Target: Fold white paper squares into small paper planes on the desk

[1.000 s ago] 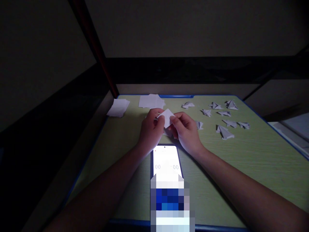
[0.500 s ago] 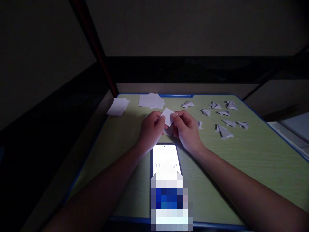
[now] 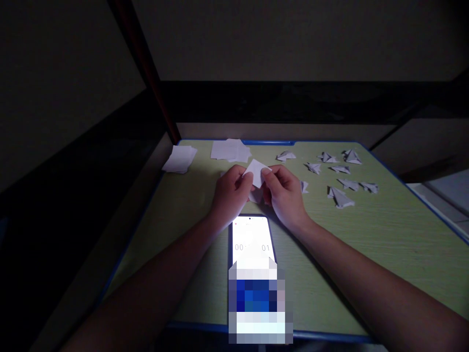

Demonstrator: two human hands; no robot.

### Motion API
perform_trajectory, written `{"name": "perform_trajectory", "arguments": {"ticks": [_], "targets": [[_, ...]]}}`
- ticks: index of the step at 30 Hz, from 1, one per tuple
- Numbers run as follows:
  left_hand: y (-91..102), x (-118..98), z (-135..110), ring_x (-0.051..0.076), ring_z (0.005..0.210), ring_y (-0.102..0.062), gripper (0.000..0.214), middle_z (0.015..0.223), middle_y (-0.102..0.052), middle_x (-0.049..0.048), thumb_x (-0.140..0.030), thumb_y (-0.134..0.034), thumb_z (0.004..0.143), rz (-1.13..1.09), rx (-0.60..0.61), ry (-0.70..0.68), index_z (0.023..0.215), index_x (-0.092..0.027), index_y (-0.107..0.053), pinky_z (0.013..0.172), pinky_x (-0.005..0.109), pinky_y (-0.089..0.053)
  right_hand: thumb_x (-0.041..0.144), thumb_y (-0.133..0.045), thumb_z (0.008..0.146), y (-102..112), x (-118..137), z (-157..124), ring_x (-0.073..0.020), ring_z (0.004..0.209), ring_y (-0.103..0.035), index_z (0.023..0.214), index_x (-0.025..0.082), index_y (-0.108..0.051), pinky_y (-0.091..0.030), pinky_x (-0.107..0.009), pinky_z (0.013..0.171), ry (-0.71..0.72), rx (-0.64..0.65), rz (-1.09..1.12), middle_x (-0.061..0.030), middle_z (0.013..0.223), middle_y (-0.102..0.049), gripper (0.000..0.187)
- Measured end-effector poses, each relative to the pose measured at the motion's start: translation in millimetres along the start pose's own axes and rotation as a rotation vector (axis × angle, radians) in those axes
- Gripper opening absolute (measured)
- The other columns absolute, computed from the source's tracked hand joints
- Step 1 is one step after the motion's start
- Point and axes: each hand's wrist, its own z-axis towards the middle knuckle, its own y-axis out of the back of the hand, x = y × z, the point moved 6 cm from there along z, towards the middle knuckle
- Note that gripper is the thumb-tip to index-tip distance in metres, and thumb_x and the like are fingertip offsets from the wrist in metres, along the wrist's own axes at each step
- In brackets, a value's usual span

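Observation:
Between my two hands is a small white folded paper [image 3: 258, 171], held up above the table with one corner pointing away from me. My left hand [image 3: 232, 191] pinches its left side, thumb on top. On the right side, my right hand [image 3: 286, 194] grips it the same way, thumb near the paper's middle. The fingers beneath the paper are mostly hidden. Just below the hands, another piece of white paper [image 3: 255, 196] shows in part; whether it joins the held one I cannot tell.
A lit phone [image 3: 252, 234] lies in front of my hands, partly blurred out. Paper stacks [image 3: 179, 159] and loose white sheets [image 3: 230, 150] lie at the back left. Several folded paper pieces [image 3: 340, 197] are spread at the right of the green table [image 3: 384, 254], which has a blue edge.
Both hands keep hold of the folded paper, almost in place. The paper is turned very slightly, and the whole view has shifted a little.

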Motion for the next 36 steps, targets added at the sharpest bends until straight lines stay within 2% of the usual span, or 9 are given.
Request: {"name": "perform_trajectory", "arguments": {"ticks": [9, 14, 23, 27, 29, 31, 33, 35, 36], "targets": [[0.4, 0, -1, 0.007, 0.043, -0.052, 0.018, 0.062, -0.063, -0.0016, -0.029, -0.05, 0.088, -0.027, -0.002, 0.02, 0.074, -0.019, -0.051, 0.042, 0.019, -0.04, 0.055, -0.068, 0.085, -2, 0, -1, -0.0061, 0.035, -0.039, 0.065, 0.02, -0.053, -0.028, -0.021, 0.035, 0.021, 0.018, -0.001, 0.0063, 0.046, -0.051, 0.043], [-0.3, -1, -1, 0.007, 0.044, -0.052, 0.024, 0.06, -0.061, -0.0007, -0.035, -0.052, 0.09, -0.023, 0.006, -0.003, 0.072, -0.019, -0.051, 0.043, 0.018, -0.04, 0.052, -0.069, 0.085, -2, 0, -1, -0.0058, 0.036, -0.042, 0.066, 0.019, -0.054, -0.031, -0.02, 0.037, 0.02, 0.034, 0.009, 0.0054, 0.048, -0.055, 0.041], [0.3, 1, 0, 0.006, 0.042, -0.049, 0.023, 0.057, -0.058, -0.0028, -0.03, -0.05, 0.092, -0.024, -0.006, 0.015, 0.072, -0.019, -0.049, 0.042, 0.019, -0.038, 0.047, -0.066, 0.087, -4, 0, -2, -0.0062, 0.036, -0.04, 0.067, 0.02, -0.053, -0.029, -0.022, 0.037, 0.012, 0.052, -0.032, 0.0051, 0.047, -0.053, 0.037], [2.3, 3, 2, 0.006, 0.04, -0.048, 0.024, 0.056, -0.057, -0.0036, -0.029, -0.05, 0.093, -0.06, -0.032, 0.04, 0.071, -0.019, -0.048, 0.041, 0.019, -0.036, 0.046, -0.066, 0.086, -5, -3, -3, -0.0092, 0.038, -0.039, 0.089, 0.022, -0.052, -0.029, -0.024, 0.038, -0.005, 0.058, -0.015, 0.0085, 0.049, -0.05, 0.027], [6.9, 4, 4, 0.005, 0.039, -0.048, 0.025, 0.056, -0.056, -0.0042, -0.029, -0.048, 0.094, -0.109, -0.087, 0.062, 0.071, -0.02, -0.047, 0.04, 0.019, -0.035, 0.043, -0.068, 0.084, -1, 3, -2, -0.0104, 0.043, -0.039, 0.094, 0.025, -0.048, -0.031, -0.025, 0.042, 0.065, 0.022, -0.056, 0.0096, 0.054, -0.046, 0.03], [12.2, 5, 7, 0.005, 0.037, -0.047, 0.026, 0.055, -0.055, -0.0048, -0.028, -0.047, 0.096, -0.164, -0.149, 0.093, 0.071, -0.02, -0.046, 0.039, 0.019, -0.034, 0.042, -0.07, 0.083, 4, 14, -1, -0.0105, 0.048, -0.039, 0.086, 0.025, -0.044, -0.032, -0.026, 0.047, 0.18, 0.018, -0.182, 0.0084, 0.059, -0.042, 0.032], [16.0, 7, 9, 0.005, 0.037, -0.046, 0.026, 0.055, -0.054, -0.0052, -0.027, -0.046, 0.096, -0.197, -0.19, 0.123, 0.071, -0.02, -0.044, 0.038, 0.019, -0.033, 0.045, -0.07, 0.083, 1, 23, -2, -0.0104, 0.05, -0.037, 0.076, 0.024, -0.042, -0.03, -0.027, 0.05, 0.237, 0.176, -0.39, 0.0069, 0.059, -0.041, 0.035], [18.1, 8, 11, 0.005, 0.037, -0.045, 0.026, 0.055, -0.054, -0.0054, -0.026, -0.047, 0.096, -0.21, -0.21, 0.134, 0.071, -0.02, -0.044, 0.037, 0.019, -0.033, 0.05, -0.071, 0.082, -11, 24, -9, -0.0107, 0.051, -0.04, 0.074, 0.022, -0.049, -0.028, -0.027, 0.051, 0.214, 0.523, -0.64, 0.0053, 0.058, -0.046, 0.037], [18.5, 8, 11, 0.005, 0.037, -0.045, 0.026, 0.055, -0.054, -0.0054, -0.026, -0.047, 0.096, -0.215, -0.214, 0.133, 0.071, -0.02, -0.044, 0.037, 0.019, -0.033, 0.052, -0.072, 0.081, -14, 26, -13, -0.0114, 0.052, -0.043, 0.076, 0.021, -0.053, -0.029, -0.028, 0.053, 0.22, 0.625, -0.751, 0.004, 0.06, -0.051, 0.037]]}}
